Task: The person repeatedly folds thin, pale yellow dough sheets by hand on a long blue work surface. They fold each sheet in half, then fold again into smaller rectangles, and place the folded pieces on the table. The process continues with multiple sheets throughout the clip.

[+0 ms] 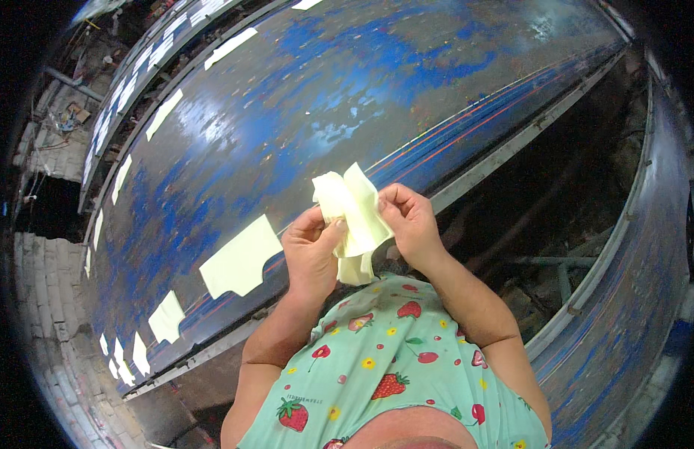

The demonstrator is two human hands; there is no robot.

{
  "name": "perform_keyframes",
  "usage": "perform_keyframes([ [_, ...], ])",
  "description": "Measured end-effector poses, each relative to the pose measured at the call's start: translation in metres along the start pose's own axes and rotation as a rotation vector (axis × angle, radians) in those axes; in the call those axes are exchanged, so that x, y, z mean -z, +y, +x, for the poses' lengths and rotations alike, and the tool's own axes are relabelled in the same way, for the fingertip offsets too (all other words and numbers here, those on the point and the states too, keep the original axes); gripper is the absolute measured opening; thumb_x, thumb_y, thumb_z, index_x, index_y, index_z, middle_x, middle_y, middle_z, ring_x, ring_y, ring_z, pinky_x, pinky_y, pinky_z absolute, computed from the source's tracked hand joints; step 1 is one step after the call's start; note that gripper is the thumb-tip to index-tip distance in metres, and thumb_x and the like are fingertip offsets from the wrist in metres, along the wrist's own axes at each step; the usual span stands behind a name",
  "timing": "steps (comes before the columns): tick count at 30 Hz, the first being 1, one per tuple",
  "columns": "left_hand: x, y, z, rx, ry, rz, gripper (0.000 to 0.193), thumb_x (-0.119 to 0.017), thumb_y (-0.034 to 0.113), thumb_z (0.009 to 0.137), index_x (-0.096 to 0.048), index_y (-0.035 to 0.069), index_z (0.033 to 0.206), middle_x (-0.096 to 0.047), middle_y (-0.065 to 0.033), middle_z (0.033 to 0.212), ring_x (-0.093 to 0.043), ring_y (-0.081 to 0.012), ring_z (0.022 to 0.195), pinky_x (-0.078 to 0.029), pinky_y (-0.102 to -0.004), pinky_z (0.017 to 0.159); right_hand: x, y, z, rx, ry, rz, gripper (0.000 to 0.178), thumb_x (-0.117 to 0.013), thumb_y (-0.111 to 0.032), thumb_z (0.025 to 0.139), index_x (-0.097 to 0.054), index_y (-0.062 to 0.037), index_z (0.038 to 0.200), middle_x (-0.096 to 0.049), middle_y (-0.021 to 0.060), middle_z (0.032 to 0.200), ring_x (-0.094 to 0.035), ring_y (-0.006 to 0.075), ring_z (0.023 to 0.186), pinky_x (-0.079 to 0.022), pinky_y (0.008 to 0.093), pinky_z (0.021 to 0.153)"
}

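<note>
Between my two hands hangs a pale yellow piece of cloth, curled and folded over itself, its lower end drooping toward my printed shirt. My left hand pinches its left side, the thumb lying over the front. At the right edge of the cloth, the fingers and thumb of my right hand are closed on it. Both hands are above the near edge of a long table covered in blue and dark stains. A larger flat pale yellow piece with a cut-out lower edge lies left of my left hand.
Smaller cut pieces lie toward the table's left end, and a row of strips follows its far edge. Metal rails border the table. Another stained table stands to the right across a dark gap. Brick paving shows at left.
</note>
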State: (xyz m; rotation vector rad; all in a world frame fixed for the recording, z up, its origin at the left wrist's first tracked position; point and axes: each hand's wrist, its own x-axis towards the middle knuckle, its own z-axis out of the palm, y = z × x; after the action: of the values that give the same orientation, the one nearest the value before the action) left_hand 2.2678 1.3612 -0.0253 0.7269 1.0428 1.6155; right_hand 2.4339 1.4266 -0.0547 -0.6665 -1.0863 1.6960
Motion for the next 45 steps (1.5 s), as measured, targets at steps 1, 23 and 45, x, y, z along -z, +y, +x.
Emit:
perform_keyframes([
  [1, -0.002, -0.003, 0.009, 0.009, 0.003, 0.015, 0.022, -0.071, -0.004, 0.091, -0.071, -0.006, 0.113, -0.076, -0.0126, 0.106, -0.074, -0.017, 0.092, -0.06, -0.033, 0.086, 0.003, -0.002, 0.009, -0.085, 0.059, 0.046, 0.017, -0.059, -0.014, 0.107, -0.066, 0.0003, 0.114, -0.071, 0.0022, 0.1, -0.064, 0.0057, 0.087, -0.053, 0.023, 0.078],
  [23, -0.045, -0.054, 0.128, 0.283, -0.097, -0.114, 0.023, -0.078, 0.0, 0.087, -0.07, -0.003, 0.108, -0.076, -0.0116, 0.104, -0.073, -0.0152, 0.088, -0.061, -0.0327, 0.083, 0.078, -0.054, 0.113, -0.278, -0.062, -0.231, 0.011, -0.078, -0.004, 0.087, -0.068, -0.004, 0.085, -0.068, -0.0018, 0.086, -0.06, 0.0065, 0.083, -0.049, 0.0256, 0.079],
  [45, -0.189, -0.108, 0.071, 0.221, 0.108, -0.159, 0.03, -0.076, 0.004, 0.086, -0.068, -0.001, 0.114, -0.075, -0.0118, 0.107, -0.074, -0.0178, 0.093, -0.062, -0.0366, 0.088, 0.221, -0.099, 0.083, -0.433, -0.37, 0.174, 0.011, -0.076, -0.009, 0.091, -0.066, -0.0063, 0.091, -0.069, -0.0016, 0.09, -0.061, 0.0067, 0.082, -0.05, 0.0261, 0.078],
])
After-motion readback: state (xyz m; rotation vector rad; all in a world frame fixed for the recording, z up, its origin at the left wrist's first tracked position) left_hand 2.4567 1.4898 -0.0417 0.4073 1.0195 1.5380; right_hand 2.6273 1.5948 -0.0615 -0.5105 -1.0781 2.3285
